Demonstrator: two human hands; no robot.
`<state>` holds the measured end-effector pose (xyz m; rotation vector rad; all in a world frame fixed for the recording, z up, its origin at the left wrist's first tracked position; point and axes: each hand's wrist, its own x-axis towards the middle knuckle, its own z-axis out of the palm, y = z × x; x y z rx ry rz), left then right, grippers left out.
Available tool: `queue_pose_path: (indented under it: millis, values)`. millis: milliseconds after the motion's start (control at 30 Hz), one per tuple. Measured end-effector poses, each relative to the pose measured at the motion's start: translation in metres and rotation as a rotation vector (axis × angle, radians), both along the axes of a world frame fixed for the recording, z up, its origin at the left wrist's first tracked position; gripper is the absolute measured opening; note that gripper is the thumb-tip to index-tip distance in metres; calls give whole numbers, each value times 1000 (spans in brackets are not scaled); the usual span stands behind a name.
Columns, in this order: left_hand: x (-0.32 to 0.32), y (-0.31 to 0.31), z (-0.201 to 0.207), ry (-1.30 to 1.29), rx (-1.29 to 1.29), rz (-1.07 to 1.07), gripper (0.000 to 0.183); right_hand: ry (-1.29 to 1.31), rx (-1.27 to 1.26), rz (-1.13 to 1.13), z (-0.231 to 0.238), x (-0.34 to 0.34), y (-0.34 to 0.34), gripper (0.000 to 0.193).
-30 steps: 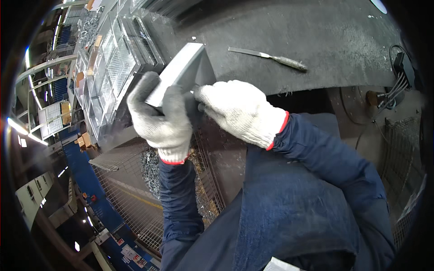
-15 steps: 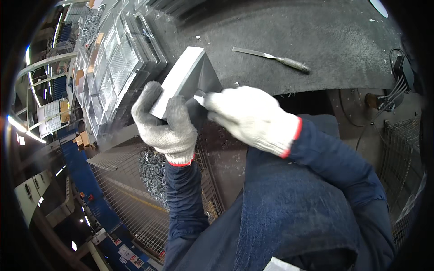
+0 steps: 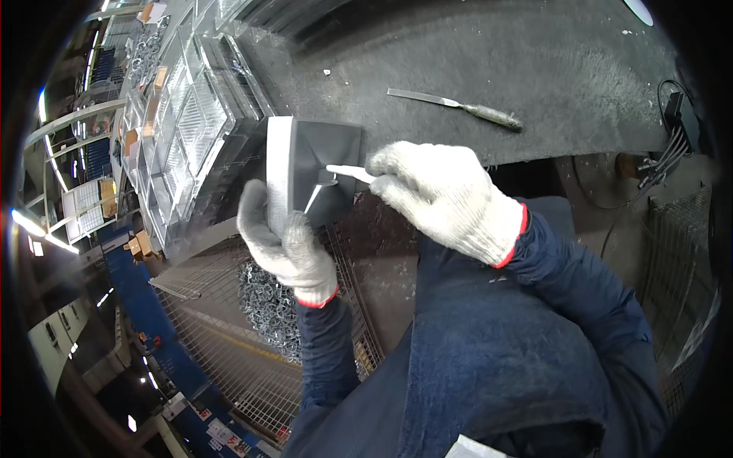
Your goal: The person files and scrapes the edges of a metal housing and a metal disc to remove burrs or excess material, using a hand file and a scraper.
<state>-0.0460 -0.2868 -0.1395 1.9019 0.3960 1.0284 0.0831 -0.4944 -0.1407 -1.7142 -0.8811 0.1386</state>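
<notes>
Both my hands wear white knit gloves with red cuffs. My left hand (image 3: 286, 248) is closed round the lower edge of a grey box-shaped metal part (image 3: 317, 145), fingers on its pale outer side and thumb at the near edge. The part's recessed grey face is turned toward my right hand (image 3: 439, 191). That hand pinches a slim white pen-shaped tool (image 3: 351, 172), its tip over the recess; whether it touches the metal I cannot tell. Beyond, a flat file (image 3: 454, 104) with a worn handle lies on the dark bench (image 3: 565, 76).
Stacked clear plastic trays (image 3: 202, 114) stand at the left of the bench. Below my left forearm is a wire mesh basket (image 3: 206, 313) with a heap of small metal pieces (image 3: 269, 309). Cables (image 3: 668, 156) hang at the right edge, above another wire cage (image 3: 676, 259).
My left hand has lowered and turned the metal part, so its recessed face now shows. The right hand has shifted slightly right, and the white tool is more visible.
</notes>
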Motion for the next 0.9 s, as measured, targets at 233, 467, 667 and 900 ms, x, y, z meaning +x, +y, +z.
queue_pose_path:
  millis: [233,467,667,900]
  values:
    - [-16,-6,41,545,31,50,53,51,17,62,-8,-1,10,22]
    - [-21,-9,33,502,150,14,47,174,38,157,-21,2,42,25]
    - [-42,-13,20,474,222,65,49,1008,-154,320,27,9,3,28]
    - [-40,-17,18,480,219,64,47,259,28,122,-5,-15,23,28]
